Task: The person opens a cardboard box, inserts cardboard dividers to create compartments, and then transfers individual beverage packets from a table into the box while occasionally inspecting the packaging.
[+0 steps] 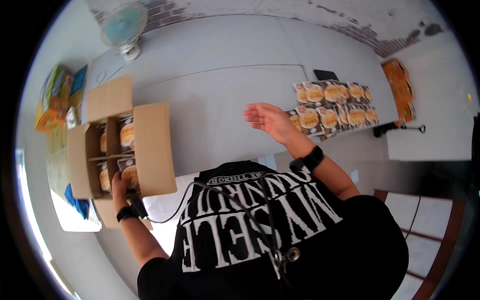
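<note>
An opened cardboard box (154, 150) stands on the left, its flaps folded outward and dividers splitting it into compartments. Brown-and-orange food packets stand inside. My left hand (119, 186) reaches into the near right compartment, its fingers closed at the left edge of a food packet (131, 172); part of the grip is hidden. Over the table, my right hand (270, 121) is empty, with its fingers stretched out to the left. Just right of it lie two rows of similar food packets (330, 118), overlapping one another.
The grey table (220, 95) runs along the wall. A fan (125, 30) stands at the far left, and a dark flat object (326, 75) lies behind the packet rows. Colourful cartons (52, 97) are at the left. An orange carton (398, 90) is beyond the right end.
</note>
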### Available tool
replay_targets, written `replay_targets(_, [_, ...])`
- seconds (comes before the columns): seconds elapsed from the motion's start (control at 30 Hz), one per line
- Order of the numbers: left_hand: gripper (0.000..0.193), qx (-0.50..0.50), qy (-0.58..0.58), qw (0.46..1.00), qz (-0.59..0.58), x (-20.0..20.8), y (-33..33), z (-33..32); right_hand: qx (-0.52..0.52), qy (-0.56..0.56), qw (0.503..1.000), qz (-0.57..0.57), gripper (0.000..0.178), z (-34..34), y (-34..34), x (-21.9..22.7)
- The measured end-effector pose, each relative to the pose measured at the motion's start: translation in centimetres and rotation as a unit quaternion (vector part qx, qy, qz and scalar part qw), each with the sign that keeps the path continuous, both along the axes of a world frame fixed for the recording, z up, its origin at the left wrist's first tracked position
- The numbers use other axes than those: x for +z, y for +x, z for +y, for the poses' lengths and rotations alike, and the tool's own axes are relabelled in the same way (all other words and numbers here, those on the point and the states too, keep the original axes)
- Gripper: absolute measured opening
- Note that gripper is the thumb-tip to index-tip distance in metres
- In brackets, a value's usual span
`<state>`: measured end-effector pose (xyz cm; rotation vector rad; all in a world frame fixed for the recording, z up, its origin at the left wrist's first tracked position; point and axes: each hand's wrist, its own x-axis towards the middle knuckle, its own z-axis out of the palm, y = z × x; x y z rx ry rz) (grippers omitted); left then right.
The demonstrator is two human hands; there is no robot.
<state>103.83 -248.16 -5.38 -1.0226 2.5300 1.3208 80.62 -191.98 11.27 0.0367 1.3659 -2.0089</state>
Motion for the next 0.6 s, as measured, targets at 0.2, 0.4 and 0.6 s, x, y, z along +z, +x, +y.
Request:
replay_targets(0.2, [0.036, -0.059, -0.043, 0.997, -0.034, 1.0, -2.7, 1.2, -0.136, 0.091, 0.986, -0.015, 0.027, 6.6, -0.3, -3.1])
replay_targets(0.4, [0.039, -0.048, -0.114, 0.992, -0.026, 2.8, -2.7, 0.2, -0.388, 0.153, 0.909, -0.020, 0.022, 17.5, 0.6, -10.5])
replay_targets(0.6, [0.040, 0.045, 0.048, 0.972, 0.227, 10.3, -7.9, 6.5, -0.537, 0.274, 0.797, -0.044, 0.022, 24.5, 2.8, -14.4])
